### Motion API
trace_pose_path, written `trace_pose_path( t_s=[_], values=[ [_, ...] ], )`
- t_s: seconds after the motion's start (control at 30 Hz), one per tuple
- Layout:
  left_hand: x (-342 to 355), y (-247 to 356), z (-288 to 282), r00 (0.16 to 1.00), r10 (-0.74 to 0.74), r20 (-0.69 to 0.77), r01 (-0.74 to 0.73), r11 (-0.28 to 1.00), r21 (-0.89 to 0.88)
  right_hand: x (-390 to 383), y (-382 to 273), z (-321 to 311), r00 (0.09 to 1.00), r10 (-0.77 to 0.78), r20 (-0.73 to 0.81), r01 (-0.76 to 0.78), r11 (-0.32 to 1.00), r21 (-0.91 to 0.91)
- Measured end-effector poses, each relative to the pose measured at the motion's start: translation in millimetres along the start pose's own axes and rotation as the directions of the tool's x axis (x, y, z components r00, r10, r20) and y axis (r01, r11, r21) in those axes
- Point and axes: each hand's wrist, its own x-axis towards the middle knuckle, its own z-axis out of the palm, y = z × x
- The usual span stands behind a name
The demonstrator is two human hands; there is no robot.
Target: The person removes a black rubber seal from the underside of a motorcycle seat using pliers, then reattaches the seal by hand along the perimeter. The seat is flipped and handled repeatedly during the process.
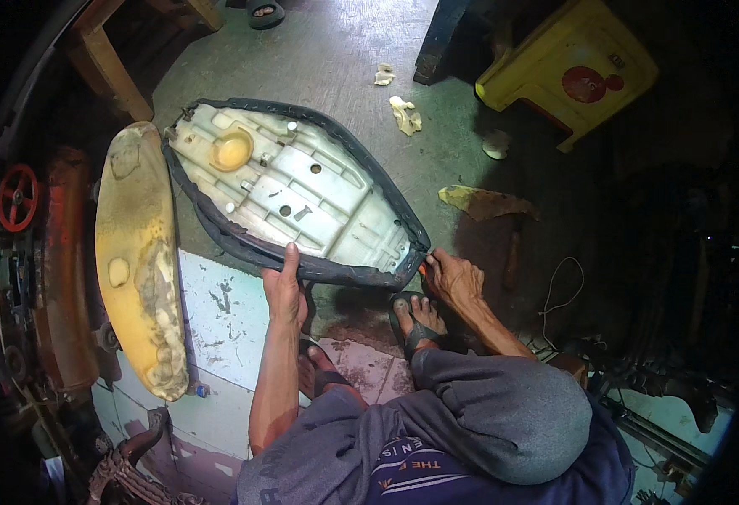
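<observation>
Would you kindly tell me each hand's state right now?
Left hand: closed, holding the tapered, black-edged white plastic seat.
Right hand: curled at the seat's right tip; grip on the small orange object cannot be told.

Motorcycle seat (298, 189) positioned underside up, tapered end toward four o'clock; off-white plastic base (336, 189) exposed, black cover (365, 141) wrapped over the rim.

Part of your left hand (283, 295) is hidden under the seat (336, 198); your right hand (453, 278) covers most of an orange object (422, 269), too little showing to name. Beyond both hands, the upper edge cuts off a sandalled foot (266, 14); right of them, a brown stick-shaped object (513, 263) sinks into shadow
</observation>
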Motion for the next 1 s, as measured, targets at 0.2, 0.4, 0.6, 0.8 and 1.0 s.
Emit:
trace_pose_path(
  t_s=[0.2, 0.4, 0.6, 0.8, 1.0],
  values=[
    [5, -3, -2, 0.999, 0.016, 0.033, -0.02, 0.994, 0.106, 13, 5, 9, 0.994, -0.101, 0.035, 0.105, 0.987, -0.123],
    [11, -8, -10, 0.992, -0.128, 0.025, 0.127, 0.991, 0.033, 34, 31, 9, 0.856, 0.034, 0.515, -0.393, 0.689, 0.608],
    [6, -3, -16, 0.988, -0.139, 0.061, 0.134, 0.988, 0.079, 10, 6, -14, 0.993, -0.055, 0.106, 0.039, 0.989, 0.142],
    [6, 4, -18, 0.956, -0.288, 0.054, 0.278, 0.95, 0.143, 13, -21, -19, 0.978, -0.013, 0.209, 0.029, 0.997, -0.074],
    [12, 2, -19, 0.934, -0.358, -0.005, 0.356, 0.924, 0.141, 27, 29, 20, 0.946, -0.006, 0.325, -0.169, 0.845, 0.508]
  ],
)
